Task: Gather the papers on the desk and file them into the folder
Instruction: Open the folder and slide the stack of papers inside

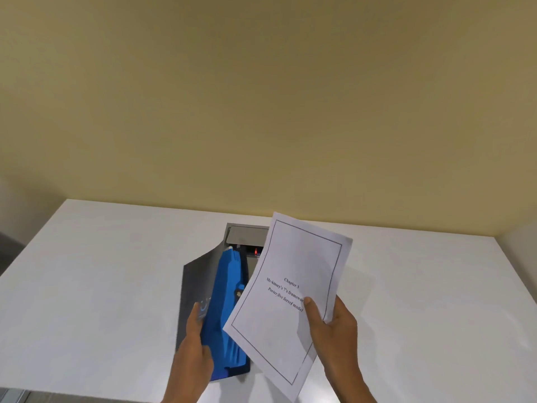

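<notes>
head view looks down on a white desk (87, 286) against a yellow wall. the right hand (334, 324) pinches a printed sheet (293, 286), thumb on top over the text and fingers underneath, holding it lifted and tilted over the right side of the folder. the page shows a border and a heading, "chapter 3". the left hand (194, 341) grips the grey front cover of the expanding folder (226, 309) and holds it raised, so the blue accordion pockets are exposed. the folder rests on the desk near its front edge, and behind it a metal power socket panel (247, 237) with a small red light is set into the desk surface.

the step in hand looks to be sliding this sheet into a pocket. to do it well, turn the sheet so one edge runs parallel with the pocket opening, keep the cover pulled back wide, and feed a corner in first so the page does not buckle. no other loose papers are visible on the desk.
</notes>
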